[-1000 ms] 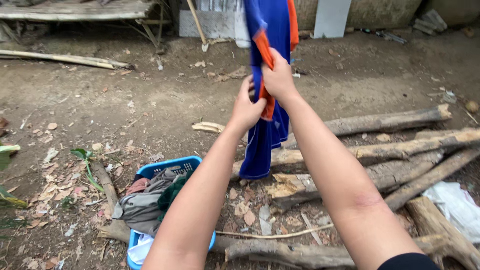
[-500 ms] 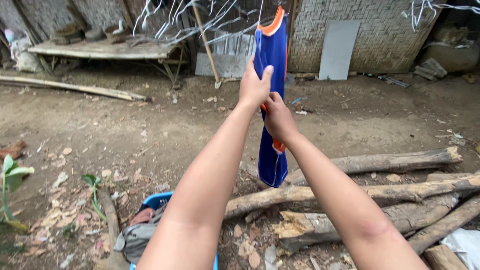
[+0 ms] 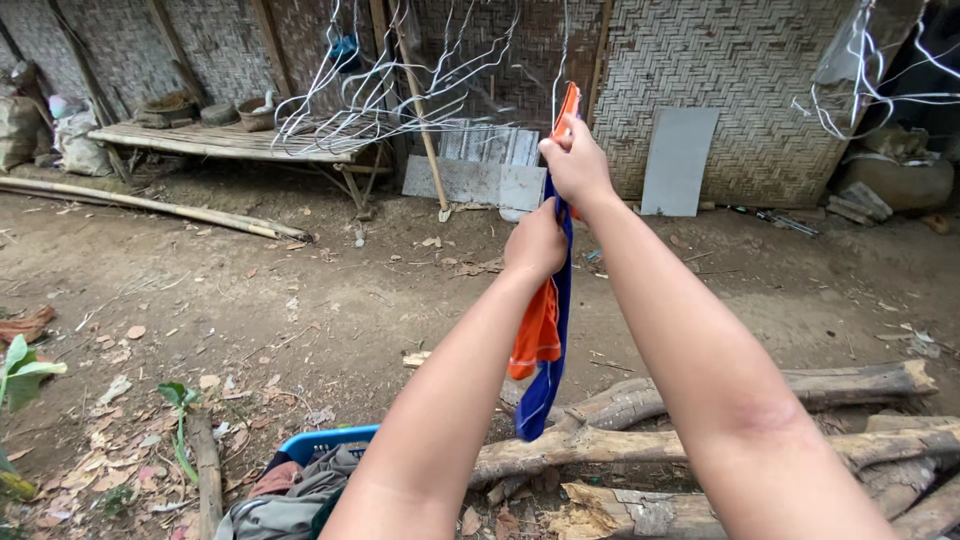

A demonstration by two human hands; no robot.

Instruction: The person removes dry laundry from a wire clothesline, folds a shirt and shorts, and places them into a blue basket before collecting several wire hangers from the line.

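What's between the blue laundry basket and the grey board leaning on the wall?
In the head view, the hanging blue-and-orange garment, both hands gripping it, logs, then bare dirt.

Your left hand is covering part of the blue and orange garment. The frame's lower edge is cutting off the blue laundry basket and both your forearms.
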